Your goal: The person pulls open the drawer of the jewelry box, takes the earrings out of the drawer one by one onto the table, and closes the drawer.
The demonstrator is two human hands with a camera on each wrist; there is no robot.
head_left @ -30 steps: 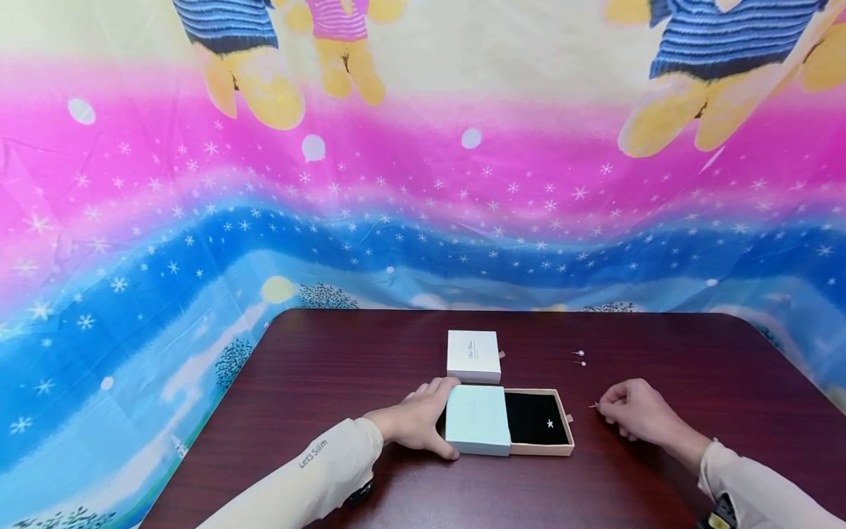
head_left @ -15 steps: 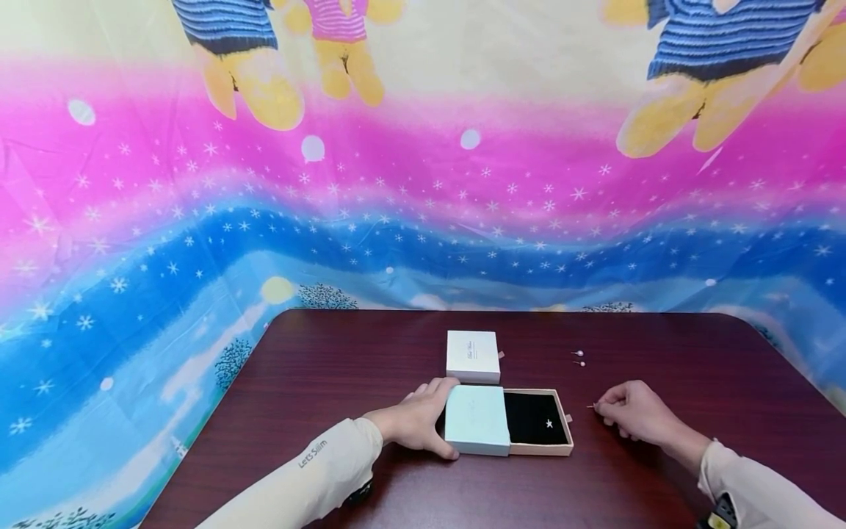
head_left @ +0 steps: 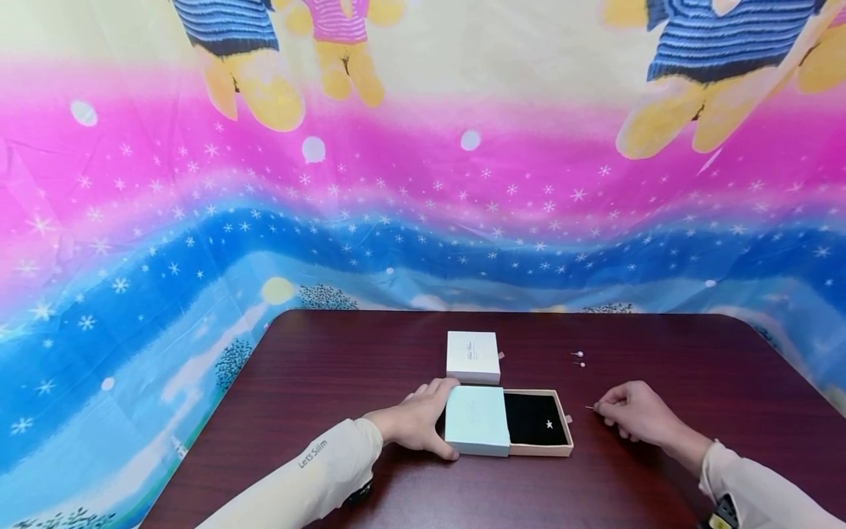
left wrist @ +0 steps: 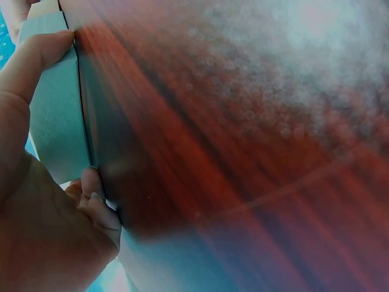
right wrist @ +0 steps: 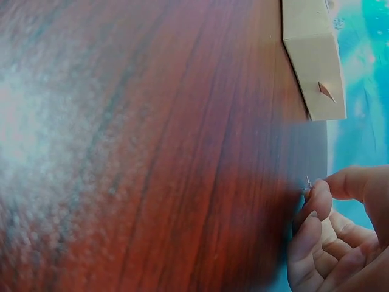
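A mint-green sliding jewelry box (head_left: 477,417) lies on the table with its drawer (head_left: 565,441) pulled out to the right. On the drawer's black pad (head_left: 529,411) sits a star-shaped stud earring (head_left: 549,424). My left hand (head_left: 413,426) grips the box sleeve from its left end, thumb along the near side in the left wrist view. To the right of the drawer, my right hand (head_left: 636,411) pinches a small earring (right wrist: 308,182) between thumb and fingertips. Its thin post sticks out toward the box; the fingers hide the rest.
Behind the mint box stands a white box (head_left: 472,354) with a small pull tab. Two pearl earrings, one (head_left: 579,354) behind the other (head_left: 581,364), lie at the back right of the table (head_left: 357,345). A printed cloth (head_left: 423,184) hangs behind.
The earring in my right hand has shifted very slightly left, its post showing a little farther out of the fingers. My left hand and the boxes stay in place.
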